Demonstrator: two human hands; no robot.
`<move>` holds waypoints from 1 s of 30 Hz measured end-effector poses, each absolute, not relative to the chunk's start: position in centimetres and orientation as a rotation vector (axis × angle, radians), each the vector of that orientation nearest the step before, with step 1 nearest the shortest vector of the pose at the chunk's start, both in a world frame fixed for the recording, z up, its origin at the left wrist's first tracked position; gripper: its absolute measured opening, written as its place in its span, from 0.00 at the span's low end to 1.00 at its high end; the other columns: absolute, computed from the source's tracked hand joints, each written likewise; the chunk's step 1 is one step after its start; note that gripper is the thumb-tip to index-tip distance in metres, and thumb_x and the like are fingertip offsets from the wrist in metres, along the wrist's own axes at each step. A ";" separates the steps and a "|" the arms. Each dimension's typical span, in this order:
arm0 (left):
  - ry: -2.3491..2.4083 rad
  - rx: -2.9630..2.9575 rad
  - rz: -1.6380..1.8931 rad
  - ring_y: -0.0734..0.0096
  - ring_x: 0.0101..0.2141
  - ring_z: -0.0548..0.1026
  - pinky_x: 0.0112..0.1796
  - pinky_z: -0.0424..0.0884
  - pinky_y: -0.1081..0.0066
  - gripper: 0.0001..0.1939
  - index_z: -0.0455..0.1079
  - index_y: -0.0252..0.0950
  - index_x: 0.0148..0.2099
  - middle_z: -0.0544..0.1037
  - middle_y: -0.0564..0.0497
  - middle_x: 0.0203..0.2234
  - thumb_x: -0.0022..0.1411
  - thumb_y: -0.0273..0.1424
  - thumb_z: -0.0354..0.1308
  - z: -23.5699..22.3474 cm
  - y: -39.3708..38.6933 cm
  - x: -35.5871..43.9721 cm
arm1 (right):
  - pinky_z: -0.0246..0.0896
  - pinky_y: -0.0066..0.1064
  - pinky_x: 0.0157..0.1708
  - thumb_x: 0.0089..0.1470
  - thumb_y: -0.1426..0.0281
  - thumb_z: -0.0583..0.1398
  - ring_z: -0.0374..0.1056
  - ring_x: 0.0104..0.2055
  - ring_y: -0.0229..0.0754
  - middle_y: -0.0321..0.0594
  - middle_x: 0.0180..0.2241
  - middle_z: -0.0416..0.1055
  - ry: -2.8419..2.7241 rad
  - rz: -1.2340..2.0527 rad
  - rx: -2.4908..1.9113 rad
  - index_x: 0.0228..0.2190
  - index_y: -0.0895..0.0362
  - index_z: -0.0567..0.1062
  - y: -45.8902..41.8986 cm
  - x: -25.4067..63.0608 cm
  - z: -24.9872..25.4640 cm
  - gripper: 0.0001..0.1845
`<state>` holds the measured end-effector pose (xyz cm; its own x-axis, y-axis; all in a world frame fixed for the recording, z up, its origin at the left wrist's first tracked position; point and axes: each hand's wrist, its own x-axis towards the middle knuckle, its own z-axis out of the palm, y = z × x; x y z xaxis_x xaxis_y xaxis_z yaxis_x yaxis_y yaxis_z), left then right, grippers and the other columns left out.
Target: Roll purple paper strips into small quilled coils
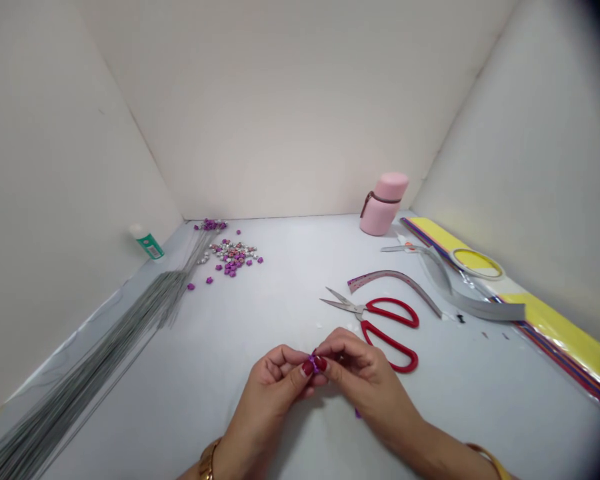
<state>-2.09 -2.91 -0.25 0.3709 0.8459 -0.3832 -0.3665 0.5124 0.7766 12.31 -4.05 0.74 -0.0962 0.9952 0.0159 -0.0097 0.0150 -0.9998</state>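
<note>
My left hand [275,383] and my right hand [363,377] meet at the near middle of the white table [240,373], thumbs pressed together. Between the fingertips sits a small purple folded paper piece [313,361], pinched by both hands; most of it is hidden by the fingers. A bit of purple also shows under my right hand. Red-handled scissors [383,323] lie just beyond my right hand, blades pointing left.
A pile of small purple and silver paper stars [234,255] lies at the back left, beside a long bundle of thin grey wires [105,353] along the left wall. A glue bottle [147,241], pink bottle [383,203], paper strips [430,287], tape ring [477,263] and yellow sheets [555,320] sit around.
</note>
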 end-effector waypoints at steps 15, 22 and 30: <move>0.886 0.797 0.753 0.76 0.25 0.69 0.30 0.63 0.78 0.06 0.76 0.32 0.31 0.76 0.50 0.22 0.49 0.30 0.62 0.7 -2.5 -2.4 | 0.65 0.28 0.29 0.50 0.69 0.59 0.65 0.27 0.34 0.34 0.30 0.59 -1.276 1.334 -1.033 0.27 0.55 0.72 -3.9 12.4 0.3 0.03; 0.755 0.624 0.763 0.78 0.25 0.69 0.31 0.64 0.79 0.05 0.74 0.30 0.32 0.75 0.50 0.22 0.52 0.27 0.60 0.2 -2.8 -2.5 | 0.60 0.25 0.27 0.48 0.70 0.60 0.63 0.25 0.31 0.33 0.30 0.60 -1.091 1.523 -0.960 0.26 0.57 0.71 -3.9 12.3 0.0 0.03; 0.752 0.635 0.714 0.78 0.28 0.70 0.34 0.64 0.79 0.08 0.75 0.30 0.35 0.76 0.48 0.27 0.52 0.28 0.61 0.4 -2.9 -2.5 | 0.62 0.27 0.31 0.50 0.70 0.58 0.62 0.33 0.36 0.37 0.36 0.59 -1.364 1.195 -1.106 0.27 0.53 0.74 -4.1 12.8 0.5 0.03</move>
